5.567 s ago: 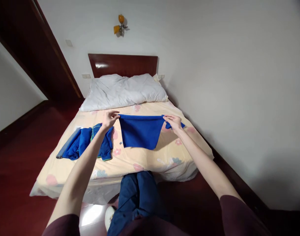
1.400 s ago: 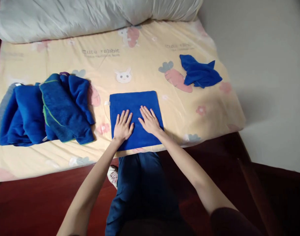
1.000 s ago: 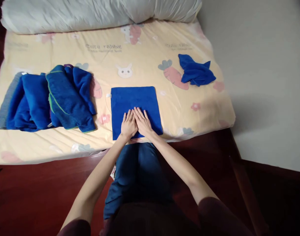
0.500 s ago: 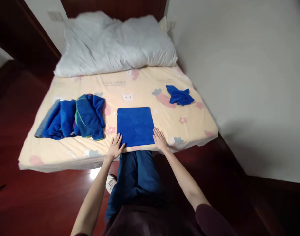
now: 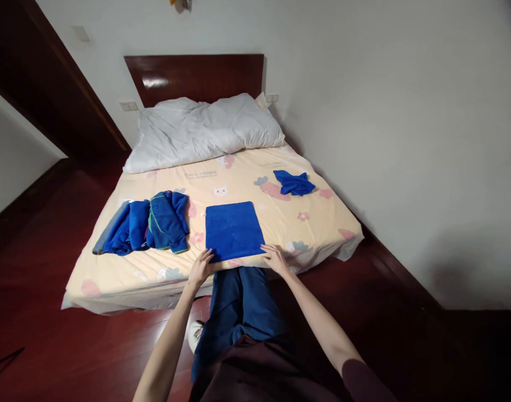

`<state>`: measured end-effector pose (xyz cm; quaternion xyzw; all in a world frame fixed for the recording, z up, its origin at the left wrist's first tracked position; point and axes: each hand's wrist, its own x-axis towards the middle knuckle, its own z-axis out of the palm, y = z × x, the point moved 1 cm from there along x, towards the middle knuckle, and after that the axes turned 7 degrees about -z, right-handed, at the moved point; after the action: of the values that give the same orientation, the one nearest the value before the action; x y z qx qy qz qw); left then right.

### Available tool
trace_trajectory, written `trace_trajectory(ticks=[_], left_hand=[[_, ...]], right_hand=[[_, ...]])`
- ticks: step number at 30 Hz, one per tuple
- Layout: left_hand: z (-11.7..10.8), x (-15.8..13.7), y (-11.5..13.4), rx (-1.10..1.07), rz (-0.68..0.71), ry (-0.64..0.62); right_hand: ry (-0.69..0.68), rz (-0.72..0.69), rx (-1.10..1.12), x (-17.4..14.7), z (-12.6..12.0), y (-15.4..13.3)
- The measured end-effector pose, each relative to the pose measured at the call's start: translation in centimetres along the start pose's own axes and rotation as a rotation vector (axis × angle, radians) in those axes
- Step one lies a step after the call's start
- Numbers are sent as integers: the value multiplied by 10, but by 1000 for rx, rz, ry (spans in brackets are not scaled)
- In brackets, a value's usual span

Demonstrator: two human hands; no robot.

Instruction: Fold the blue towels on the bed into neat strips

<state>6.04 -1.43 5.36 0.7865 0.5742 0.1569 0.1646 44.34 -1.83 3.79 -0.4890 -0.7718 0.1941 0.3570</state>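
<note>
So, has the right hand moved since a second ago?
Yes, rightward: the right hand lies farther right of the printed rabbit face on the bed.

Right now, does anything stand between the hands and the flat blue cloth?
Nothing visible does. The left hand and right hand are at the near corners of the flat blue cloth. The crumpled blue cloth lies apart, farther back and right.

Two hands point(image 5: 201, 267) point(image 5: 275, 259); one flat cloth point(image 5: 234, 230); from it, one crumpled cloth point(image 5: 295, 183) at two o'clock, one garment pile point(image 5: 139, 224) at nine.
</note>
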Motion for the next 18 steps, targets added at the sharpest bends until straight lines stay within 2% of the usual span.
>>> trace_trajectory(ticks=[3, 9, 14, 18], left_hand=[[6, 14, 12, 28, -15, -61], [7, 21, 26, 72, -84, -6], [3, 24, 26, -47, -188, 54], [0, 27, 21, -85, -216, 66]], right_hand=[[-29, 26, -97, 4, 8, -12], [-54, 84, -202, 12, 9, -20], [-62, 137, -278, 18, 13, -21], [-130, 160, -384, 23, 21, -28]])
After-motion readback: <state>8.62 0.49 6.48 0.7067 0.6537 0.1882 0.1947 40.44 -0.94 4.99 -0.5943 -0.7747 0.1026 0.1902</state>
